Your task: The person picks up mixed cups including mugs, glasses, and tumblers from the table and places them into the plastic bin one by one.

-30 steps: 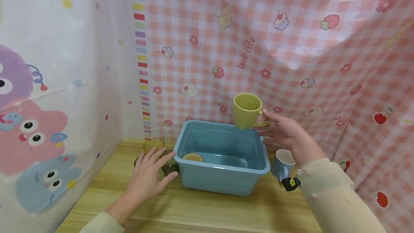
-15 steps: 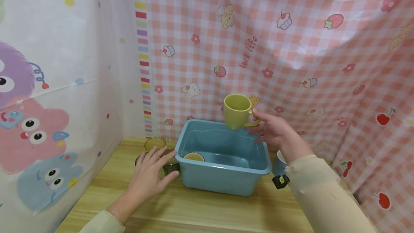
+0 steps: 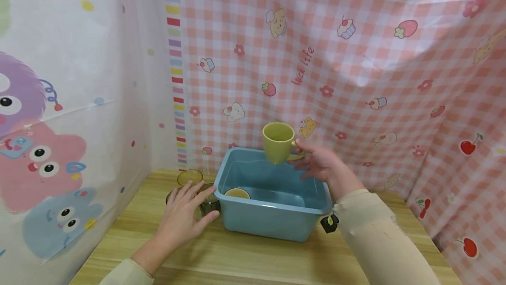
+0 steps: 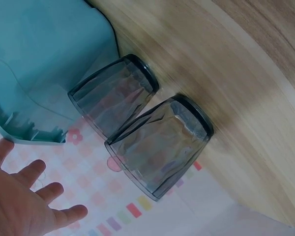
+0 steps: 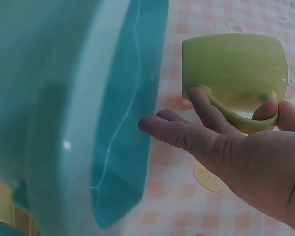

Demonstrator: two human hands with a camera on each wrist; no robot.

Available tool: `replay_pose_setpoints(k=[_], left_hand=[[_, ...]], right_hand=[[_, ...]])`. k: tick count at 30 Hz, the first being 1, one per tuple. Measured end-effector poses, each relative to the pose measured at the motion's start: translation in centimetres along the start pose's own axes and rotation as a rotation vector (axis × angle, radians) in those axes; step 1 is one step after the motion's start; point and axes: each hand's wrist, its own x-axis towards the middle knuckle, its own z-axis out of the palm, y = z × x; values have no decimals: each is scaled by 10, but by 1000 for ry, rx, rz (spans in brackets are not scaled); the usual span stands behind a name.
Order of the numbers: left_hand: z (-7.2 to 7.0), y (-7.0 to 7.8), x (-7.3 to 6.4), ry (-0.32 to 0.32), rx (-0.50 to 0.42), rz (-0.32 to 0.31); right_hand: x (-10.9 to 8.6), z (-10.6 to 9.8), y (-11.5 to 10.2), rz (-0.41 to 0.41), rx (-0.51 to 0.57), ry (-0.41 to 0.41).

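My right hand (image 3: pixel 322 164) grips a yellow-green mug (image 3: pixel 278 143) by its handle, holding it upright over the back of a blue plastic tub (image 3: pixel 272 221). In the right wrist view the mug (image 5: pixel 236 69) has a finger and thumb around its handle, while other fingers extend free. My left hand (image 3: pixel 179 214) is spread beside the tub's left rim, above dark tinted glasses. Two of these faceted glasses, a nearer glass (image 4: pixel 160 147) and one (image 4: pixel 113 96) beside the tub, stand in the left wrist view. A cup with a cream inside (image 3: pixel 237 193) sits in the tub's left part.
An amber glass (image 3: pixel 189 176) stands behind the left hand on the wooden table (image 3: pixel 221 258). A pink checked curtain (image 3: pixel 348 78) hangs behind the tub, and a white printed curtain (image 3: pixel 134 83) borders the left. A small black box (image 3: pixel 329 223) hangs by the right wrist.
My right hand has carried the yellow-green mug leftward and slightly down over the tub. The blue mug at right is now hidden behind the right arm. The left hand has stayed in place.
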Motion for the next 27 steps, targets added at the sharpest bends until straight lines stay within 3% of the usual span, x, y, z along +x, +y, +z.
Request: replay_pose_setpoints(k=[12, 27], left_hand=[[-1, 2, 0, -6, 2, -7], [-1, 1, -1, -1, 6, 4]], right_hand=[[19, 15, 16, 51, 5, 21], [27, 29, 22, 83, 9, 39]])
